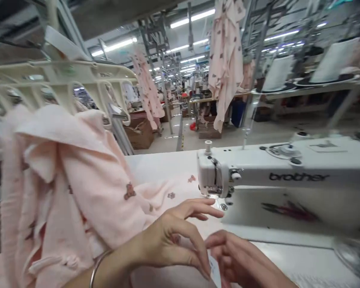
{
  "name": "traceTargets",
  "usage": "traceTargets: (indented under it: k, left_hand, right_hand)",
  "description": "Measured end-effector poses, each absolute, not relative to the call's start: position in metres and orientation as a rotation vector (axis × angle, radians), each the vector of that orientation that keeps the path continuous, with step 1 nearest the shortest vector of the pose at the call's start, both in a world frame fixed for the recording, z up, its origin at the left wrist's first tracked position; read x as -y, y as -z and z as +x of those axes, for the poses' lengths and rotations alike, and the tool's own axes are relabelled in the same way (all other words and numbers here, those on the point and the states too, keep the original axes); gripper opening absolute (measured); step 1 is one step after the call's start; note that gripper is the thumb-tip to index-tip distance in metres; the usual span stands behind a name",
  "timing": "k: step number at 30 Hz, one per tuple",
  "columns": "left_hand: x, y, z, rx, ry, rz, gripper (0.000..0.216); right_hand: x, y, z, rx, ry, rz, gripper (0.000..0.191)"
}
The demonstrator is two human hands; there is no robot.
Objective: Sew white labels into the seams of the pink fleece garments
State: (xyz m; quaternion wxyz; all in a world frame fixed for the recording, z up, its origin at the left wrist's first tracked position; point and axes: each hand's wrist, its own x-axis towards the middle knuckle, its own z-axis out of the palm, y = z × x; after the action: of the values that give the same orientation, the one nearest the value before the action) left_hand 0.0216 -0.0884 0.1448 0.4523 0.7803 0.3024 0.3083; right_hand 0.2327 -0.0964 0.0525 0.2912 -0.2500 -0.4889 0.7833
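Here left hand (pixel 180 234) half-curled on pink fabric (pixel 87 192); right hand (pixel 237 260) perhaps pinching label (pixel 215 271).

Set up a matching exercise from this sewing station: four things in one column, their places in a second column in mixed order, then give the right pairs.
Things
1. sewing machine
2. pink garment
3. bangle
4. small white tag

Places
A. on the left wrist
B. heaped at the left of the table
C. between the two hands' fingers
D. at the right of the table

Pairs: 1-D, 2-B, 3-A, 4-C
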Motion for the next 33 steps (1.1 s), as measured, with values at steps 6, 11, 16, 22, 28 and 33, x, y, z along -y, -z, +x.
traceTargets:
  k: [6, 11, 16, 22, 28, 33]
  left_hand:
    - [0.095, -0.106, 0.013, -0.843, -0.876, 1.459, 0.037]
    - [0.106, -0.088, 0.026, -1.165, -0.926, 1.133, 0.034]
    - [0.107, -0.087, 0.042, -1.315, -0.875, 1.151, 0.027]
    - [0.106, -0.089, 0.045, -1.292, -0.775, 1.178, 0.024]
    - [0.105, -0.079, 0.05, -1.284, -0.802, 1.119, 0.027]
    - [0.103, -0.078, 0.049, -1.294, -0.78, 1.07, 0.028]
  right_hand:
    - [0.097, -0.076, 0.208, 1.147, -2.038, -0.808, 0.035]
    - [0.106, -0.063, 0.203, 1.284, -1.536, -1.079, 0.033]
    - [0.108, -0.06, 0.204, 1.292, -1.505, -1.147, 0.031]
    - [0.103, -0.064, 0.212, 1.171, -1.71, -1.11, 0.035]
    - [0.104, -0.063, 0.213, 1.165, -1.658, -1.168, 0.033]
    - [0.102, -0.061, 0.216, 1.191, -1.647, -1.187, 0.033]
